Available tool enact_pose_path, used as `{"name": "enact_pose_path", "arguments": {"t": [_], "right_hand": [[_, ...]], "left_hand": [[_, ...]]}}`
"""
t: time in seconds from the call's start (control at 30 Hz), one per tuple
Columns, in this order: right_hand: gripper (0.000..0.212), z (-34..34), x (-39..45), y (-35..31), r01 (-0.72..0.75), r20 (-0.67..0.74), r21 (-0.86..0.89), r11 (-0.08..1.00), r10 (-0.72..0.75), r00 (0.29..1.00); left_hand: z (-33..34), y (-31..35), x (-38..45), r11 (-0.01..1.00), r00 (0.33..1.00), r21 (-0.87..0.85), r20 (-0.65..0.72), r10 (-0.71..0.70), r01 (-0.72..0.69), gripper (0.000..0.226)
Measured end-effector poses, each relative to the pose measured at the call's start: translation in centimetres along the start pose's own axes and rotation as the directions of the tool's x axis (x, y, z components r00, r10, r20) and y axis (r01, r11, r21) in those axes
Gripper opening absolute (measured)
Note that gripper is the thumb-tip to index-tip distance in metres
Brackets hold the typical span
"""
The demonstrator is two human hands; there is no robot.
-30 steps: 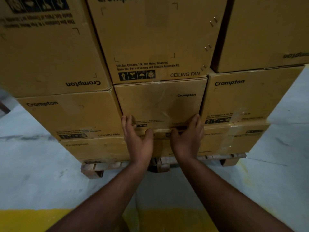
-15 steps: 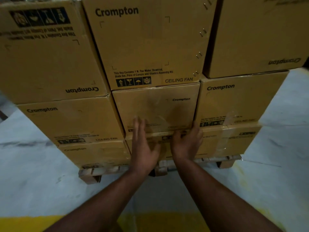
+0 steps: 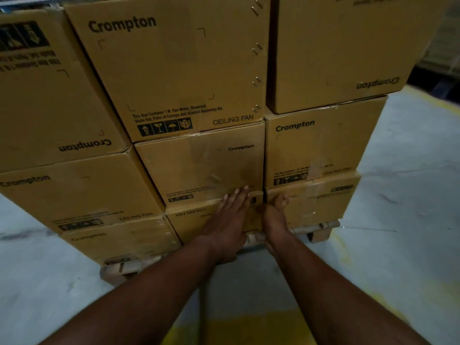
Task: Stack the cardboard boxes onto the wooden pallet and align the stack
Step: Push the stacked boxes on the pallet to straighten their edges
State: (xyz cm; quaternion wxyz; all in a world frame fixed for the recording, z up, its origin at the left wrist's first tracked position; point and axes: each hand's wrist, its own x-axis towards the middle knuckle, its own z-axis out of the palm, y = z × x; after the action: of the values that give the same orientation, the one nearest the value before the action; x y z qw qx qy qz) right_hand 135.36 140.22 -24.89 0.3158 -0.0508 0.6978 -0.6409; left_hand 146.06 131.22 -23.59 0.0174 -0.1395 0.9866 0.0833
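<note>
A stack of brown Crompton cardboard boxes stands three wide on a low wooden pallet. My left hand lies flat, fingers together, against the front of the bottom middle box, its fingertips reaching the lower edge of the middle box above. My right hand presses the left end of the bottom right box, right beside the seam between the two bottom boxes. Neither hand grips anything. The top row holds a large middle box marked CEILING FAN.
Grey concrete floor surrounds the pallet, with a yellow painted line near my feet and another yellow edge at the right. Dark stacked goods stand in the far right background.
Both hands slid right and lower along the stack's front, from the middle box's lower edge to the bottom-row boxes. The view pulled back and tilted up, showing more of the top row.
</note>
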Motion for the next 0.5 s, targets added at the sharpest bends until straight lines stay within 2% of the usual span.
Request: {"name": "enact_pose_path", "arguments": {"t": [0.13, 0.23, 0.37, 0.5], "right_hand": [[0.097, -0.6, 0.1, 0.4, -0.013, 0.096, -0.058, 0.998, 0.018, 0.995], [0.099, -0.7, 0.4, 0.2, -0.024, 0.114, -0.11, 0.994, 0.037, 0.993], [0.098, -0.8, 1.0, 0.3, -0.026, 0.141, -0.202, 0.979, 0.055, 0.988], [0.09, -0.6, 1.2, 0.0, -0.012, 0.096, -0.259, 0.966, 0.038, 0.995]], "left_hand": [[1.2, 0.3, 0.4, 1.0, 1.0, -0.026, 0.007, -0.009, 0.009, 0.103], [1.7, 0.1, 0.7, 0.999, 1.0, -0.037, 0.009, -0.007, 0.007, 0.103], [2.0, 0.0, 0.9, 0.999, 1.0, -0.049, 0.019, 0.003, -0.002, 0.101], [1.9, 0.0, 0.9, 0.999, 1.0, -0.052, 0.021, 0.008, -0.007, 0.1]]}}
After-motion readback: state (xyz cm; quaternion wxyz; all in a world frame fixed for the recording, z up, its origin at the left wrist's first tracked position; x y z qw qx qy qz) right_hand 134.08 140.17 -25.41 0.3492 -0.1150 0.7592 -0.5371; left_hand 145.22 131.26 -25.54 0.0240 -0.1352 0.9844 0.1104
